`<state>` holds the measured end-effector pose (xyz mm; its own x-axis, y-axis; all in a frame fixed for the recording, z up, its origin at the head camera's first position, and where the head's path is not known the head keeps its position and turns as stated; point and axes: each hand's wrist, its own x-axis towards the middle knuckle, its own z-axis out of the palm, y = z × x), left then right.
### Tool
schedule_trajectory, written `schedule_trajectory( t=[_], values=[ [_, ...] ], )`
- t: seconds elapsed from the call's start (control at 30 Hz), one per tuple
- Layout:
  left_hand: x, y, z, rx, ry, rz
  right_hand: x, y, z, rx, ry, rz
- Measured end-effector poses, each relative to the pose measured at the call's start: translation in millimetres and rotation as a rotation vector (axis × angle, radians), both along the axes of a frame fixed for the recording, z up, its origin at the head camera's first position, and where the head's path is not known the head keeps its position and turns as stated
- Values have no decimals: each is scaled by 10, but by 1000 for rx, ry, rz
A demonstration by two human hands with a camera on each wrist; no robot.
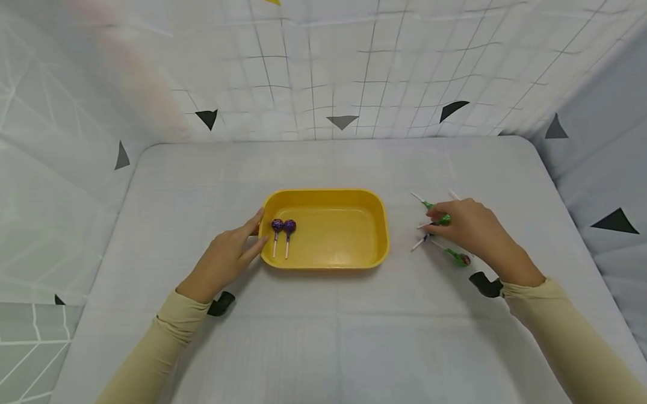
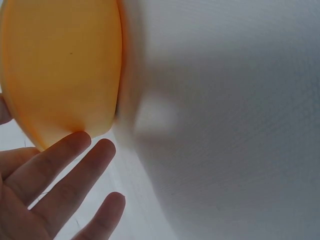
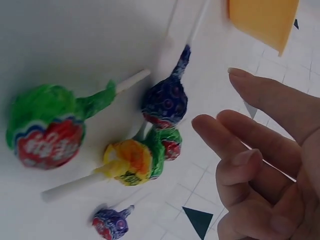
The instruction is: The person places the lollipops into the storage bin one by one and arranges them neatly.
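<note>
A yellow tray (image 1: pixel 336 234) holds two purple-wrapped lollipops (image 1: pixel 289 227) side by side at its left end. My left hand (image 1: pixel 224 254) rests against that end, its fingers extended along the outer wall (image 2: pixel 60 75) and the thumb near the rim. To the tray's right, my right hand (image 1: pixel 473 227) hovers over a loose group of lollipops, partly covering them. Thumb and forefinger stand apart with nothing between them in the right wrist view. Closest there are a purple lollipop (image 3: pixel 165 102), a yellow one (image 3: pixel 129 161) and a green one (image 3: pixel 47 125).
Another green lollipop (image 1: pixel 460 257) lies nearest the right wrist, and a small purple one (image 3: pixel 111 223) sits farther off in the right wrist view. The white-covered table (image 1: pixel 335 346) meets a grid-patterned cloth wall (image 1: pixel 323 63) behind, with cloth at both sides.
</note>
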<state>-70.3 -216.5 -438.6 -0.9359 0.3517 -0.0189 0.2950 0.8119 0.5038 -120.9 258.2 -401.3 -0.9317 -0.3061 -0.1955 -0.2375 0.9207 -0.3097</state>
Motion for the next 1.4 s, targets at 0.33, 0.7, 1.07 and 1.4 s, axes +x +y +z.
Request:
schedule_trajectory(
  t=[0.33,0.7,1.07,1.4],
  values=[
    [6,8,11,6,7,2,13,60,-67,75,-11,-9],
    [3,13,15,0,8,5,2,90,-160,43,-14,-10],
    [0,-1,-2,7,3,4,-33,79,-265,-46,-67,-29],
    [-6,-3,-14,8,13,2,-33,20,-270,-63,-77,-34]
  ],
)
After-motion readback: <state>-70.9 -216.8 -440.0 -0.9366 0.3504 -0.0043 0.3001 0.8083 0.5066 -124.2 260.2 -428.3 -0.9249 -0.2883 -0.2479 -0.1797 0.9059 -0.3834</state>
